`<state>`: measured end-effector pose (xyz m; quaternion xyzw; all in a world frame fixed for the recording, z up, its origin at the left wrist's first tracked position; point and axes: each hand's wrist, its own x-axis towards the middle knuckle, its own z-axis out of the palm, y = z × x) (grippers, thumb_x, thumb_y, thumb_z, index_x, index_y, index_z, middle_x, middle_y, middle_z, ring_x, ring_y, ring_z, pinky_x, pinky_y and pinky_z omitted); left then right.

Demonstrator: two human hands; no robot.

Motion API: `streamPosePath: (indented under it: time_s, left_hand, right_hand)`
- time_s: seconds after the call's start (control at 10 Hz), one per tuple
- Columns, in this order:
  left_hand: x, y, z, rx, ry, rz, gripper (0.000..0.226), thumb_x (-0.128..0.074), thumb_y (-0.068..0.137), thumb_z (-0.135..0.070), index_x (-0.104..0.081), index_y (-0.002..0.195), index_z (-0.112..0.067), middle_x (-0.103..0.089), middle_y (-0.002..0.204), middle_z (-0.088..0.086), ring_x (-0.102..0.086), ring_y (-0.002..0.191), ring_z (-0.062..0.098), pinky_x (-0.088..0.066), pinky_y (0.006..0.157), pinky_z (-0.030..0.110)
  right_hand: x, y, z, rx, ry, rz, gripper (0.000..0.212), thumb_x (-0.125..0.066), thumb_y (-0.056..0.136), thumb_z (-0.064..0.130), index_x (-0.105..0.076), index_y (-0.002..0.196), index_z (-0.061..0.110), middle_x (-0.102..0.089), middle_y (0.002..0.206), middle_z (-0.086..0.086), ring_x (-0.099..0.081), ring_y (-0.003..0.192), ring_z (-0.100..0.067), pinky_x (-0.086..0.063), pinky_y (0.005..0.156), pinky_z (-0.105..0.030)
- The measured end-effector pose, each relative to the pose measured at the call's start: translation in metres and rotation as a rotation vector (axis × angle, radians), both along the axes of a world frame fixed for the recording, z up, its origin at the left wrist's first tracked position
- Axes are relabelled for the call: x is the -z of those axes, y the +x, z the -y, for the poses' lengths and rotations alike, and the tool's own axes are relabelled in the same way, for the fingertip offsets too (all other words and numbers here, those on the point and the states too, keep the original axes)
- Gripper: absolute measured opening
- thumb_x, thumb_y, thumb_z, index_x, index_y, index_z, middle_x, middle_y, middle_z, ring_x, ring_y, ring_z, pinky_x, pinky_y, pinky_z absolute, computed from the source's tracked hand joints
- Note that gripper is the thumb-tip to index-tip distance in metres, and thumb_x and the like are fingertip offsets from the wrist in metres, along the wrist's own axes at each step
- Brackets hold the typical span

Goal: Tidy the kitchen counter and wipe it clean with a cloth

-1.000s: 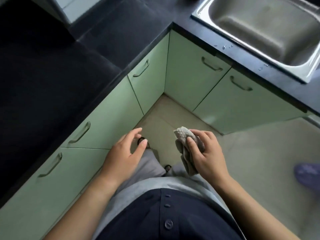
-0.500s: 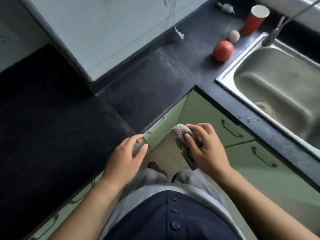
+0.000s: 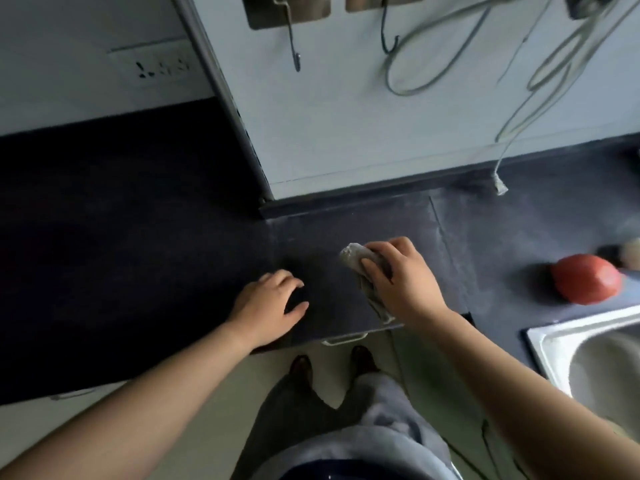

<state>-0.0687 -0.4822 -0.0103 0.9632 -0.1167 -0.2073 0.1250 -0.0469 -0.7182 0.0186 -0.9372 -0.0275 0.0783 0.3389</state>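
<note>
A dark, L-shaped kitchen counter [image 3: 145,258] fills the middle of the head view. My right hand [image 3: 398,278] grips a crumpled grey cloth [image 3: 356,259] and holds it over the corner section of the counter; the cloth's tail hangs toward the front edge. My left hand [image 3: 270,306] hovers just left of it, fingers spread and curled down over the counter, holding nothing. Whether cloth or fingers touch the surface is unclear.
A red round fruit [image 3: 585,284] lies on the counter at the right, a pale round object [image 3: 631,252] behind it. A steel sink [image 3: 588,358] sits at the lower right. Cables [image 3: 450,57] and hooks hang on the white wall. A wall socket [image 3: 156,67] is upper left.
My view has tilted up from the floor and green cabinets to the counter and wall. Both hands have moved forward from in front of my body to over the counter corner, cloth still held.
</note>
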Motion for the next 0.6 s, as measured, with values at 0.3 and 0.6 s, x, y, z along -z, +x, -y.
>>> streamPosePath:
  time_s: [0.3, 0.6]
  left_hand:
    - [0.028, 0.019, 0.044, -0.154, 0.143, 0.029, 0.066, -0.043, 0.087, -0.055, -0.030, 0.144, -0.025, -0.020, 0.155, 0.002, -0.018, 0.142, 0.023, -0.028, 0.110, 0.041]
    - [0.020, 0.022, 0.046, -0.152, 0.191, 0.030, 0.071, -0.044, 0.084, -0.059, -0.028, 0.144, -0.025, -0.021, 0.155, 0.001, -0.017, 0.142, 0.021, -0.023, 0.112, 0.044]
  right_hand:
    - [0.042, 0.072, -0.010, -0.284, -0.138, -0.057, 0.034, -0.048, 0.093, 0.036, -0.049, 0.125, 0.025, -0.038, 0.128, -0.005, -0.041, 0.113, -0.027, -0.044, 0.076, -0.035]
    - [0.039, 0.068, 0.008, -0.328, -0.193, -0.124, 0.053, -0.053, 0.088, 0.039, -0.034, 0.137, 0.035, -0.034, 0.141, 0.000, -0.031, 0.128, -0.028, -0.031, 0.098, -0.046]
